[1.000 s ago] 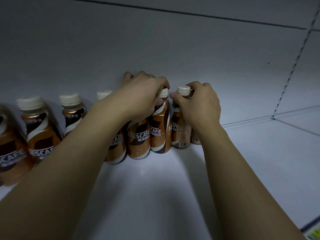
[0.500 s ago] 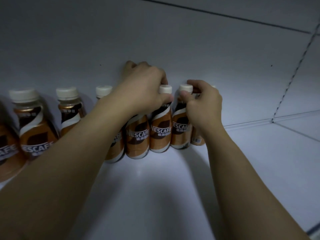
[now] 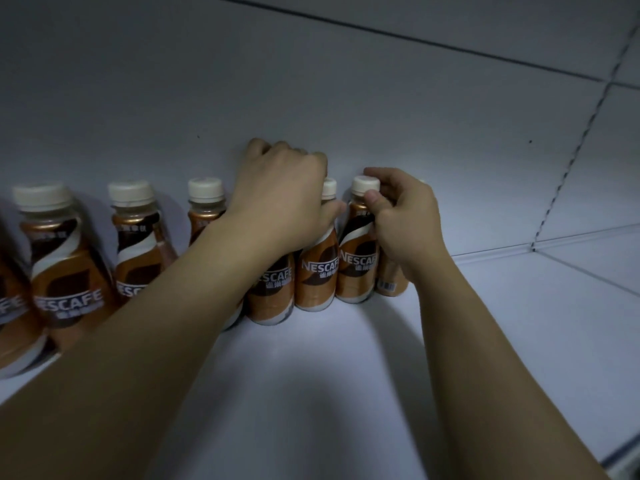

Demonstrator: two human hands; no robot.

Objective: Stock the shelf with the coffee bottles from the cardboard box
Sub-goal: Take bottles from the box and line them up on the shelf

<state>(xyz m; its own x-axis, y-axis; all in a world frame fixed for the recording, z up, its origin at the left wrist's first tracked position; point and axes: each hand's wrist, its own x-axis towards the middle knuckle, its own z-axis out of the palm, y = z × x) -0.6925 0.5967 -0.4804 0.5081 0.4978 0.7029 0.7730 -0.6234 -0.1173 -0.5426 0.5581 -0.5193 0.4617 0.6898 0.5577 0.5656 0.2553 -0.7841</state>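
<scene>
A row of brown and white Nescafe coffee bottles with cream caps stands along the back of the white shelf. My left hand is closed over the tops of two bottles in the middle of the row, one of them showing its label below my thumb. My right hand pinches the neck of the bottle beside it, thumb in front just under the cap. A further bottle stands behind my right wrist, barcode outward. The cardboard box is out of view.
More bottles line the back wall to the left, the nearest ones large at the frame's edge. The shelf runs on to the right up to a slotted upright. The shelf's front edge shows at bottom right.
Both hands stayed on the same bottles and pushed them slightly back and upright. The right-hand bottle turned so that its label now faces front. My view shifted a little.
</scene>
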